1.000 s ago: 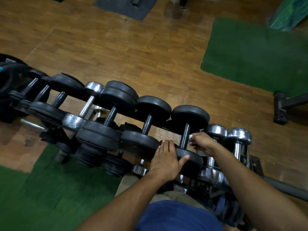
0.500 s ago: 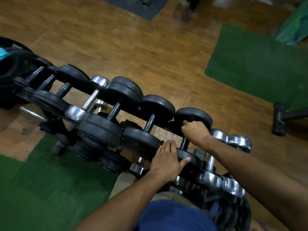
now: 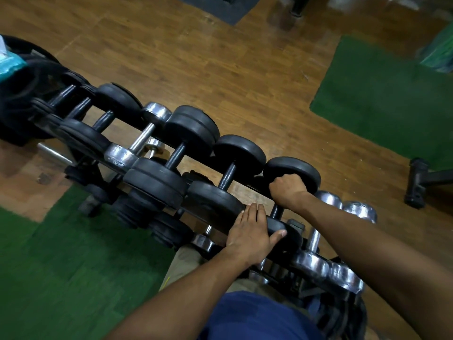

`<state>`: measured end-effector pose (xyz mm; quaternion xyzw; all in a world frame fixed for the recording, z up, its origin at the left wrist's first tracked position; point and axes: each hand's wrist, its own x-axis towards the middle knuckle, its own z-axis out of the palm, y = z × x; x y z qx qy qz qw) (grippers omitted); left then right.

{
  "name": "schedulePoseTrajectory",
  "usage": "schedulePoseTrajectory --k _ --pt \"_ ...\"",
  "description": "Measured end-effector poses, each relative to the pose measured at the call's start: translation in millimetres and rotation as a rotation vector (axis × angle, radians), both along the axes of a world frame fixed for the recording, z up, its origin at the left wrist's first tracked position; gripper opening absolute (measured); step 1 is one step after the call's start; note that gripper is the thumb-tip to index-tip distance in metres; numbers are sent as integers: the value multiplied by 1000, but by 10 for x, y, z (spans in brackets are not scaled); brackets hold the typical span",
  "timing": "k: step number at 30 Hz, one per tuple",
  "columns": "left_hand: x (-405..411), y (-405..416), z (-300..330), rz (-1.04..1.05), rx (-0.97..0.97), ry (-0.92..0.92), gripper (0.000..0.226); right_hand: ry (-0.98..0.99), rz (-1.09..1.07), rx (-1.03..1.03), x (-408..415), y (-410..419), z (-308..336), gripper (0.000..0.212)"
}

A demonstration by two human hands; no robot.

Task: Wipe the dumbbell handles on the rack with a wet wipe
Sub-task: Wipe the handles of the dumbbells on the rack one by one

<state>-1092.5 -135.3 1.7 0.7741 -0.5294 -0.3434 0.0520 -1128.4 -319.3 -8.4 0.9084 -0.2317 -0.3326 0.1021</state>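
Currently, the right hand (image 3: 286, 190) is seen wrapped in a closed fist around the far part of the handle (image 3: 277, 211) of a black dumbbell (image 3: 293, 171) on the top tier of the rack (image 3: 157, 201); only a short near stretch of the handle is left uncovered below the fist. Whether a wet wipe is enclosed in that fist cannot be told, since none shows. The left hand (image 3: 252, 231) is laid flat, fingers together and thumb spread to the right, on the near black weight (image 3: 282, 233) of the same dumbbell, pressing on it without any grip being closed.

To the left, further black dumbbells are lined up along the rack, with one chrome dumbbell (image 3: 141, 139) set among them. To the right of the held dumbbell, two more chrome dumbbells (image 3: 316, 244) are racked side by side. Smaller weights are stored on a lower tier.

The rack is stood on a wooden floor (image 3: 208, 65), with green mats (image 3: 382, 99) at far right and near left. A teal packet (image 3: 8, 63) is seen at the far left edge.
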Motion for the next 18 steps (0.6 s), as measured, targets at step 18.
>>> schedulePoseTrajectory --k 18 --pt "-1 -2 -20 2 -17 -6 97 -280 -722 1163 -472 -47 -63 18"
